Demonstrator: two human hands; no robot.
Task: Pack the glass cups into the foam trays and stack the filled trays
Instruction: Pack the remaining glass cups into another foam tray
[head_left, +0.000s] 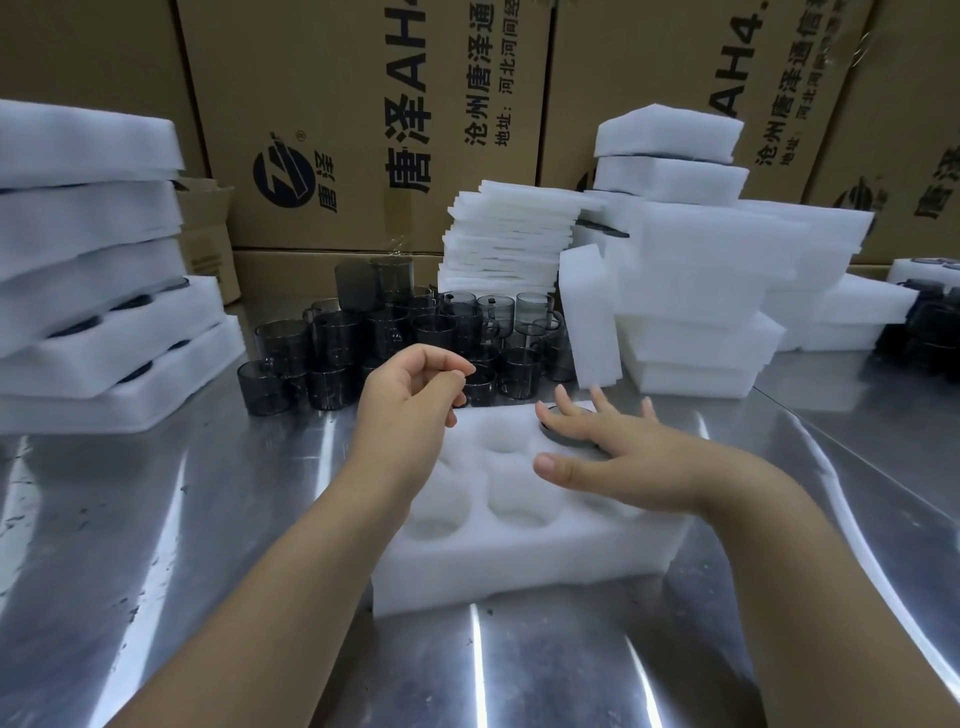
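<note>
Head view is showing a white foam tray (519, 566) lying on the steel bench (156, 519), its round pockets facing up. The right hand (613, 457) is resting flat, fingers straight and spread, on a dark glass cup (558, 439) sitting in the tray's far right pocket; the nearer pockets are showing only white foam. The left hand (410, 400) is hovering over the tray's far left corner, fingers loosely curled and gripping nothing. Just beyond the tray, a cluster of smoky cups (395, 343) is standing on the bench. Filled trays (88, 291) are sitting stacked at the far left, foam sheets (509, 239) are lying piled behind the cups, and cardboard boxes (363, 104) are lining the back
</note>
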